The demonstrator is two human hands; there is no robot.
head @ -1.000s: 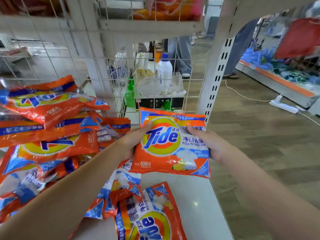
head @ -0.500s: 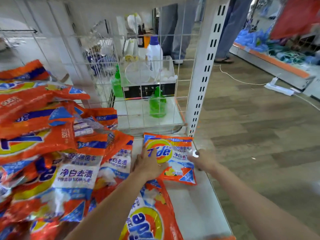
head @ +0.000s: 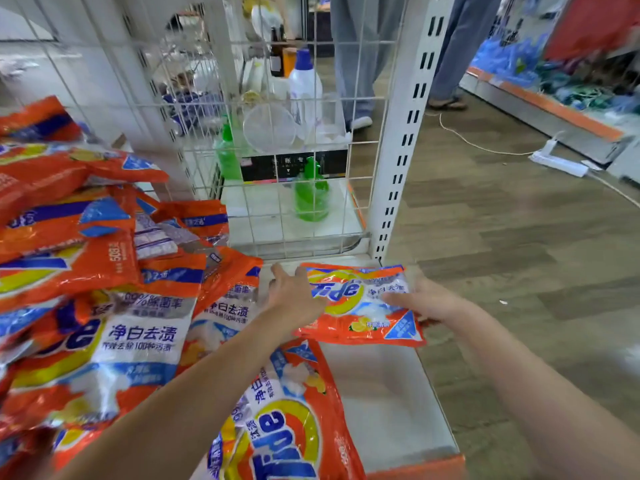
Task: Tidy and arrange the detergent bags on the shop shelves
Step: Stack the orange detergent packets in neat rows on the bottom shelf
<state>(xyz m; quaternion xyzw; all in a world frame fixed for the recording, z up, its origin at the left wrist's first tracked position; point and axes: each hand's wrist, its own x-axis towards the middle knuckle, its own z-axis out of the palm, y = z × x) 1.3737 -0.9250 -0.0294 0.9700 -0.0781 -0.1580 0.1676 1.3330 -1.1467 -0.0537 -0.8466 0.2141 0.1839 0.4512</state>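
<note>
Hands: my left hand (head: 294, 299) lies flat on the detergent bag (head: 360, 306); my right hand (head: 426, 301) pinches its 3 o'clock edge.
Risk: I judge it could slide off the shelf (head: 391, 393) edge.

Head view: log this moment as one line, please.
step: setting bag down | Tide detergent bag: flat at shelf back corner | left hand: on its left edge | right hand: gripping its right edge

A white shelf (head: 391, 403) with an orange front edge fills the lower middle of the frame, carrying one orange detergent bag (head: 360, 306) flat near its back right corner, another bag (head: 284, 420) nearer the front, and a heaped pile of bags (head: 97, 271) at left.
</note>
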